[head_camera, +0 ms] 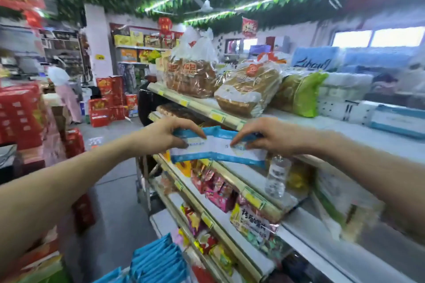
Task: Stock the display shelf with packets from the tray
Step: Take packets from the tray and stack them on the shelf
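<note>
Being pinched at its upper edge by the left hand (pixel 165 135) and right hand (pixel 272 138), a blue-and-white packet (pixel 218 146) is held before the display shelf (pixel 200 110), just under its topmost level. Many blue packets (pixel 158 259) are left standing below, so much stocking is judged outstanding.

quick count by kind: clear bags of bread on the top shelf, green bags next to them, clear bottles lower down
clear bags of bread: 2
green bag: 1
clear bottle: 1
total: 4
not counted: blue and white packets held by left hand and right hand, too blurred to split
</note>
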The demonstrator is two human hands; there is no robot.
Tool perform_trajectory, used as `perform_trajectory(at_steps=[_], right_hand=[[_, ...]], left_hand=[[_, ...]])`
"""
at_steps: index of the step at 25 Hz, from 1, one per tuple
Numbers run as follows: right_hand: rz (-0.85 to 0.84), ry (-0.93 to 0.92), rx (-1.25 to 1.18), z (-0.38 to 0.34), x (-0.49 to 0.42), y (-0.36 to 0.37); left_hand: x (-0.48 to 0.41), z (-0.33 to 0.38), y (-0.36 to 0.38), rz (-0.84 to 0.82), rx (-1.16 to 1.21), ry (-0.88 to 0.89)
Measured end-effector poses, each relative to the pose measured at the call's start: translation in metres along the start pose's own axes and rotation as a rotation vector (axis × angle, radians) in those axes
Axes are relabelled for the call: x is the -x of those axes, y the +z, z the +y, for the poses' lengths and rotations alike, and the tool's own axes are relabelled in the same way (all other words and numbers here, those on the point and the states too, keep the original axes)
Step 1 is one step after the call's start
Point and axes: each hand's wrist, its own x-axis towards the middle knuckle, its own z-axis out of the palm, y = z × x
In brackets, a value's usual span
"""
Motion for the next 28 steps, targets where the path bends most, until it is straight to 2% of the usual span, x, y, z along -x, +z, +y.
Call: perform_trajectory(at_steps=[5,11,17,23,28], right_hand=[[0.068,0.284,0.073,0.072,0.101,-0.103],[0.091,0.565,0.196,0.177,0.224,-0.153],[0.207,0.743,0.216,0.262,0.286,-0.155],[0.295,0.756,0.183,0.301,0.273,-0.121],[0.293,0.787,0.225,0.32,0.259,-0.1]], left_hand=[[-0.123,0.093,0.016,-0.078,0.051,0.212],[-0.242,0.183,0.087,-0.158,0.025,0.362],[-0.33,0.226,0.162,-0.174,0.055,0.389],[-0.399,0.237,0.221,-0.205,0.098,0.348],[-0.439,0.235,0.236,-0.21,0.133,0.356]])
